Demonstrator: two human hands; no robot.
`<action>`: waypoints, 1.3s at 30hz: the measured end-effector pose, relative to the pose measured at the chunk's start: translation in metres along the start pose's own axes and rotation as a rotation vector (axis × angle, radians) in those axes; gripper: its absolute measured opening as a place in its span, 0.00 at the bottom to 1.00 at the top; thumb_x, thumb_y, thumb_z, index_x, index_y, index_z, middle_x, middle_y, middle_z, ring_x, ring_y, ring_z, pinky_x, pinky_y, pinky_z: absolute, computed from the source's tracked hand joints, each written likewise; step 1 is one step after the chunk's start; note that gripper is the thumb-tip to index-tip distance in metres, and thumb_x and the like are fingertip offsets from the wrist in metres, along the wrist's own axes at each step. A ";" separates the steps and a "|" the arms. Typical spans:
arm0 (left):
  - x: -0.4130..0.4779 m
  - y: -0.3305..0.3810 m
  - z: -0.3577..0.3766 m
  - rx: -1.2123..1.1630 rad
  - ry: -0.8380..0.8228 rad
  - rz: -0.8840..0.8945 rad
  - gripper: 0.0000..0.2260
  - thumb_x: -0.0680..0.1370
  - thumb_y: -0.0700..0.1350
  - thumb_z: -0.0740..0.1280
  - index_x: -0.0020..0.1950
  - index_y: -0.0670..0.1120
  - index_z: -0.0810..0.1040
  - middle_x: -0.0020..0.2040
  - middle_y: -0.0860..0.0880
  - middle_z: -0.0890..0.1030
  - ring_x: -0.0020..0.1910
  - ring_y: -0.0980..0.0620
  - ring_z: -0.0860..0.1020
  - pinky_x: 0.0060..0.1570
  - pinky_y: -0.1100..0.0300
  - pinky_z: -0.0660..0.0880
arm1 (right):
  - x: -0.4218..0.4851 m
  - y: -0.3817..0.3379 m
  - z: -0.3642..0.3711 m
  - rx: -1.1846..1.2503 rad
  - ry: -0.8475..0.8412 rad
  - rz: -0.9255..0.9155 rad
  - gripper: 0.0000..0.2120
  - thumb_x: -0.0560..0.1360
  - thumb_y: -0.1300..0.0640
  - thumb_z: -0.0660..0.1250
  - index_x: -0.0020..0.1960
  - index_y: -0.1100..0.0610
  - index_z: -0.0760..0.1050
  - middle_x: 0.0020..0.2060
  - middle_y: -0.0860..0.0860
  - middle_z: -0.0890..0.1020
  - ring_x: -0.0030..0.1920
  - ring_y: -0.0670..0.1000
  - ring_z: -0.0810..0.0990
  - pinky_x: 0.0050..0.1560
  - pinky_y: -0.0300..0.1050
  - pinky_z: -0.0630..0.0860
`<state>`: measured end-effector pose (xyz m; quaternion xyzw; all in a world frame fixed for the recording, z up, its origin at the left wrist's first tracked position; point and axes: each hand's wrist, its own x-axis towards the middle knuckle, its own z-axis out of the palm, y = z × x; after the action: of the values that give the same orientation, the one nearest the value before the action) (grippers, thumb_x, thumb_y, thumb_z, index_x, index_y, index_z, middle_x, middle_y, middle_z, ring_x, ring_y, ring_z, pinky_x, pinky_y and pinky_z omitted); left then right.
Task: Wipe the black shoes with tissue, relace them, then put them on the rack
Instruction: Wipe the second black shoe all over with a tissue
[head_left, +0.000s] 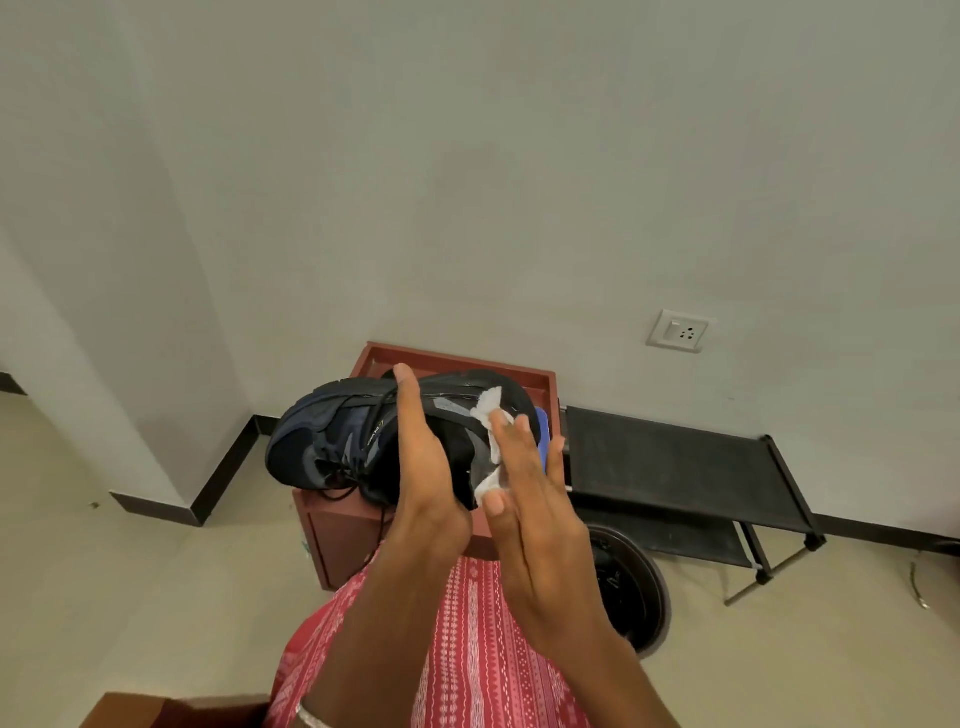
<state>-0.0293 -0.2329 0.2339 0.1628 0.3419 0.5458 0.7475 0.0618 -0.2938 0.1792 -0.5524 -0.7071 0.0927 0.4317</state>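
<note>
Left hand (423, 467) grips black shoe (332, 431) from below, thumb raised over laces, shoe held in air above red tabletop (457, 364). Right hand (535, 525), fingers flat, presses white tissue (491, 441) against heel side. Black rack (675, 462) right of hands.

The shoe (363, 441) is black with navy panels; the tissue (488, 415) white; the garment (467, 649) red, white-patterned; the cabinet (343, 540) seemingly reddish-brown; the rack (675, 462) black.
</note>
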 end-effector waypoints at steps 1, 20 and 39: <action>0.001 0.001 -0.001 -0.010 -0.004 -0.017 0.35 0.74 0.72 0.58 0.59 0.42 0.82 0.53 0.43 0.86 0.51 0.45 0.85 0.56 0.49 0.78 | -0.003 0.004 0.002 -0.008 -0.008 -0.006 0.27 0.85 0.43 0.45 0.82 0.51 0.53 0.79 0.33 0.52 0.80 0.44 0.52 0.78 0.60 0.56; 0.004 0.004 -0.007 -0.045 -0.068 -0.150 0.34 0.75 0.70 0.61 0.63 0.41 0.80 0.58 0.39 0.83 0.58 0.41 0.82 0.60 0.46 0.76 | -0.003 0.026 0.012 -0.296 0.088 -0.098 0.27 0.85 0.46 0.42 0.81 0.55 0.53 0.81 0.47 0.53 0.81 0.61 0.45 0.78 0.65 0.40; 0.013 0.009 -0.007 -0.004 -0.116 -0.149 0.25 0.80 0.57 0.62 0.64 0.37 0.78 0.59 0.38 0.83 0.58 0.43 0.83 0.58 0.51 0.76 | 0.017 0.013 0.027 -0.114 0.416 -0.004 0.33 0.74 0.81 0.58 0.76 0.63 0.65 0.77 0.55 0.65 0.78 0.53 0.62 0.72 0.50 0.70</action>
<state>-0.0387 -0.2184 0.2299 0.1667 0.3080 0.4791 0.8049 0.0508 -0.2654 0.1632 -0.5816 -0.6081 -0.0643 0.5365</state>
